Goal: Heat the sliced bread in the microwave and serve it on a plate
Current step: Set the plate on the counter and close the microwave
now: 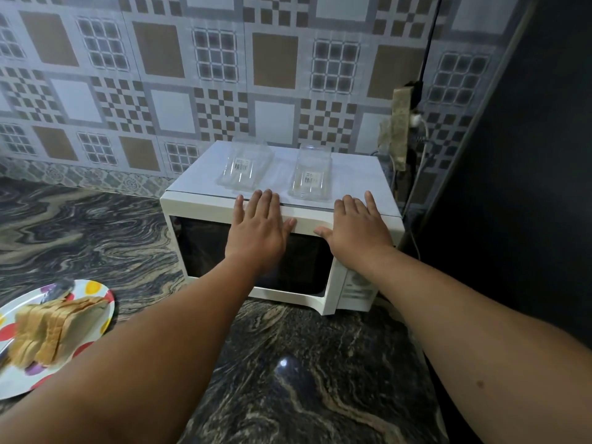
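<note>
While my left hand [259, 229] and right hand [355, 227] press flat, fingers straight, on the shut microwave [205, 248], sliced bread [54, 328] waits on the plate [96, 291] near left; two clear containers [245, 168] sit on top.

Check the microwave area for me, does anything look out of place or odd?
Two clear plastic containers sit on top of the microwave, an odd storage spot. By the wall, the power strip looks grimy. The bread sits neatly on its plate; nothing spilled.
</note>
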